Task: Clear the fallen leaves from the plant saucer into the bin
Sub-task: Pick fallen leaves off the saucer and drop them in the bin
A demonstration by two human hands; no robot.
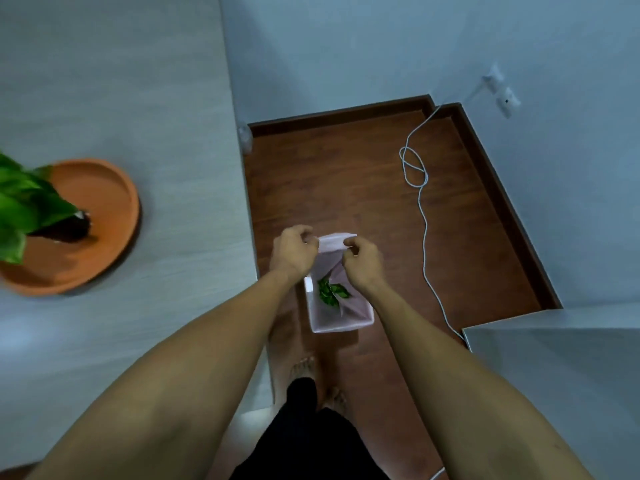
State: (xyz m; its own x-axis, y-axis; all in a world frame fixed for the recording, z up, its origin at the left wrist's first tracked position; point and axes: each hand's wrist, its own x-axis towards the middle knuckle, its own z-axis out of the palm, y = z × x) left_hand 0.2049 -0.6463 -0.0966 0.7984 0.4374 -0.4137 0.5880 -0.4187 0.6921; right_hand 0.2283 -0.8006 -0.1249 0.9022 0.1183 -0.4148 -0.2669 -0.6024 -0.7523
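A small white bin (341,323) with a pale pink liner stands on the brown floor below me. Green leaves (330,293) lie inside it. My left hand (292,252) and my right hand (362,263) are both over the bin's far rim, each pinching the pink liner edge (333,241) between them. On the grey table to the left sits the orange plant saucer (104,199), with a green plant in a dark pot (31,206) on its left part. The bare part of the saucer shows no leaves.
The grey table (138,98) edge runs just left of the bin. A white cable (424,216) trails across the wooden floor from a wall socket (498,88). Another grey surface (554,375) juts in at the right. My bare feet (311,375) stand close behind the bin.
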